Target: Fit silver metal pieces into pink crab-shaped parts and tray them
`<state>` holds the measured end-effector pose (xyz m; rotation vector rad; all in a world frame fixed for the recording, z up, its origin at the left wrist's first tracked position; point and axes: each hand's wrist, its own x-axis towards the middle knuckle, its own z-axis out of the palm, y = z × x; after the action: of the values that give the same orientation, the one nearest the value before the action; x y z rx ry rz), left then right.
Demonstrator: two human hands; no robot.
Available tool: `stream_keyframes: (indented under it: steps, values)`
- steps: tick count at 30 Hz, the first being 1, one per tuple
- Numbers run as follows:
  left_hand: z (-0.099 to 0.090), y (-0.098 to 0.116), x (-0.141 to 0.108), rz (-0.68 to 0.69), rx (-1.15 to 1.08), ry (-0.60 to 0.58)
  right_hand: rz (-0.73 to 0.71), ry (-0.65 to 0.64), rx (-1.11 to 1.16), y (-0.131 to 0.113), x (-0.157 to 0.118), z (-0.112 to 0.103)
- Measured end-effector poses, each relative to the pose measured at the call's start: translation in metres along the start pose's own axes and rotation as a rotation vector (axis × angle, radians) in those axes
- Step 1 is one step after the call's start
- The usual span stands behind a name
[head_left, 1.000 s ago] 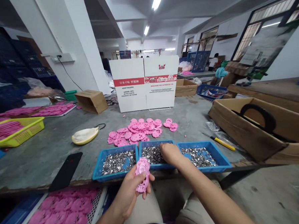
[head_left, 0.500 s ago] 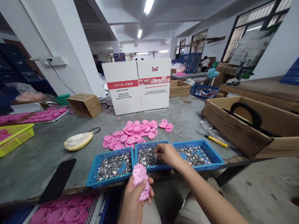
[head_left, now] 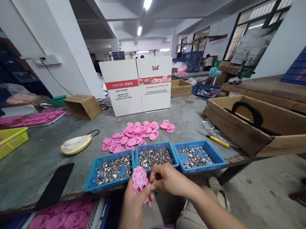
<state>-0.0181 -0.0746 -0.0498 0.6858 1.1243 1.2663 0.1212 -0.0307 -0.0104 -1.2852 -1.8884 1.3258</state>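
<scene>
In my left hand (head_left: 136,203) is a pink plastic piece (head_left: 139,179), oval with small holes, held upright between thumb and fingers. My right hand (head_left: 166,179) is pinched at the piece's right edge, close to my left thumb; whatever its fingertips hold is too small to make out. Just beyond stand three blue trays of small shiny metal parts: a left tray (head_left: 88,179), a middle tray (head_left: 175,160) and a right tray (head_left: 218,161). Behind them lies a loose pile of similar pink pieces (head_left: 133,135).
A white printed carton (head_left: 154,90) stands behind the pile. To the left are a black phone (head_left: 55,184), a yellow dish-like object (head_left: 76,144) and a yellow basket (head_left: 10,148). A yellow-handled screwdriver (head_left: 218,140) and an open cardboard box (head_left: 234,132) are at right. Below sits a crate of pink pieces (head_left: 62,219).
My right hand has come back from the middle tray, toward me, to the pink piece. My left hand still holds that piece, now turned slightly. The view has shifted a little.
</scene>
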Motion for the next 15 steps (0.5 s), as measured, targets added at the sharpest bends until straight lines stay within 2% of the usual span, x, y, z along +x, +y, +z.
stream_keyframes:
  steps: [4,7,9,12,15]
  values:
    - [-0.003,0.001,0.001,0.020,-0.029,0.035,0.033,0.004,0.264,0.013,0.006,0.010]
    - [-0.002,0.008,-0.004,0.007,-0.052,0.025,0.004,-0.005,0.414,0.017,0.005,0.017]
    - [-0.001,0.012,-0.006,0.026,-0.122,0.009,-0.049,0.058,0.407,0.017,0.002,0.018]
    - [0.002,0.016,-0.005,-0.027,-0.240,0.006,-0.140,0.212,0.309,0.015,0.000,0.017]
    - [0.005,0.016,-0.005,-0.089,-0.273,0.007,-0.160,0.217,0.226,0.013,-0.001,0.017]
